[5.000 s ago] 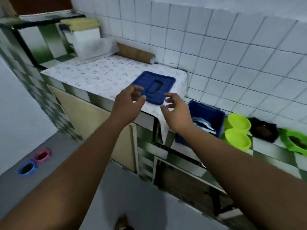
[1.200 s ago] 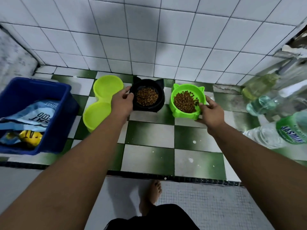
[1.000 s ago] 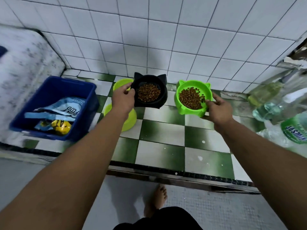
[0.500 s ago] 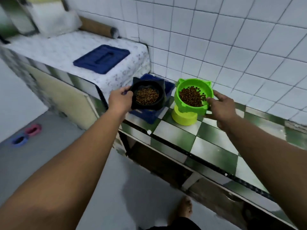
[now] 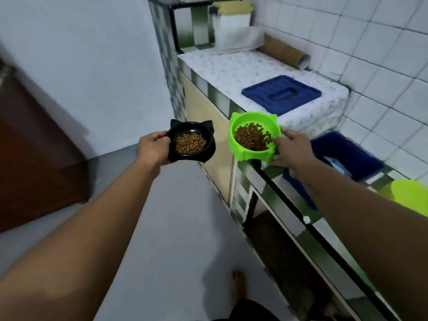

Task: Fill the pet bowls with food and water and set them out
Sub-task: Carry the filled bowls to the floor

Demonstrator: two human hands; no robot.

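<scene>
My left hand (image 5: 154, 149) grips the left rim of a black cat-eared bowl (image 5: 196, 130) holding brown kibble, carried in the air over the grey floor. My right hand (image 5: 292, 150) grips the right side of a green cat-eared bowl (image 5: 240, 121), also filled with kibble, held just off the counter's edge. A lime green double bowl (image 5: 410, 195) stays on the checkered counter at the far right, partly behind my right arm.
A blue bin (image 5: 356, 156) with a food bag stands on the green-and-white counter (image 5: 324, 237). Its blue lid (image 5: 281, 95) lies on the raised cloth-covered counter beside a cardboard tube (image 5: 283, 53) and a white container (image 5: 231, 26). A brown door (image 5: 34, 163) is left. My bare foot (image 5: 238, 286) stands on the floor.
Both bowls were lifted off the checkered counter and carried leftward. My view has turned away from the counter toward the floor and door.
</scene>
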